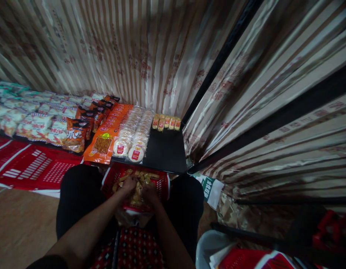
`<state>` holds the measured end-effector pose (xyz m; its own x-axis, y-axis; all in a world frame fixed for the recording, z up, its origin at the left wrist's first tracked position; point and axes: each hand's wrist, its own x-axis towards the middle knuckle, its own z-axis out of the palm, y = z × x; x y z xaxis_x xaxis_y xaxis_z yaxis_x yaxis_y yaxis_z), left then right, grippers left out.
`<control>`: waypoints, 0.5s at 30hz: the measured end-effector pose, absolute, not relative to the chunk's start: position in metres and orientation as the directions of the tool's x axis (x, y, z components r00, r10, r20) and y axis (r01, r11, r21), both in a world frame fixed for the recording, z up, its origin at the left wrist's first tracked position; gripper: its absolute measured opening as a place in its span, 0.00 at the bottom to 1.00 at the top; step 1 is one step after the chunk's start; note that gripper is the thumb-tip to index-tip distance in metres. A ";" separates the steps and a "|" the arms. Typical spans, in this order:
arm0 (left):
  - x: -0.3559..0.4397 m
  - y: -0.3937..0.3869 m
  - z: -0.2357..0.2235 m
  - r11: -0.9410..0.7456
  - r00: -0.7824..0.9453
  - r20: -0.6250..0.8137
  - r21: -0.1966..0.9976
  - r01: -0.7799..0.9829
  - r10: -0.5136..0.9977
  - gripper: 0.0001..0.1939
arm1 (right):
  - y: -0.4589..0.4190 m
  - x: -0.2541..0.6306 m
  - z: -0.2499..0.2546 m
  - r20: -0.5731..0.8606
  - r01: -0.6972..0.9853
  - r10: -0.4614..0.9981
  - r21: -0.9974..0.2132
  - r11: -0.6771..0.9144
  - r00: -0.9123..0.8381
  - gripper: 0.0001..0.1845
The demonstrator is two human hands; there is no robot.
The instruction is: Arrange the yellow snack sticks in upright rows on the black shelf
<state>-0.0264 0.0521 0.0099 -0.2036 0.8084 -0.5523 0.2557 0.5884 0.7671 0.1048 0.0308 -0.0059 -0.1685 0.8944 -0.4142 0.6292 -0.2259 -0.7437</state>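
A red basket (161,183) rests between my knees, filled with several small yellow snack packets (139,177). My left hand (128,185) and my right hand (149,192) are both down inside it, fingers curled among the packets. What each hand grips is too dim to name. In front of the basket a low black shelf (167,153) carries a short row of the same yellow packets (166,122) at its back right.
On the shelf lie two rows of round white rice crackers (133,132), orange flat packs (108,134), dark orange bags (77,134) and pale bags (29,119) further left. Striped curtains hang behind and right. A white bin (209,243) stands at lower right.
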 end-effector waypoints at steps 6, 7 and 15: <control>-0.029 0.053 0.015 0.578 -0.223 -0.546 0.809 0.110 0.807 0.05 | 0.026 0.106 0.004 -0.446 0.488 0.881 -0.811 -0.323 -0.157 0.06; -0.029 0.052 0.016 0.574 -0.220 -0.547 0.814 0.085 0.808 0.06 | 0.026 0.106 0.005 -0.452 0.471 0.879 -0.815 -0.337 -0.153 0.06; -0.031 0.039 0.024 0.550 -0.179 -0.560 0.828 -0.104 0.809 0.09 | 0.022 0.108 0.012 -0.485 0.358 0.866 -0.835 -0.418 -0.121 0.06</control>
<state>-0.0307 0.0392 0.0239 -0.1792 0.8089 -0.5599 -0.1038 0.5504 0.8284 0.1076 0.0219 0.0124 -0.1210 0.8659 -0.4853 0.3581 -0.4179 -0.8349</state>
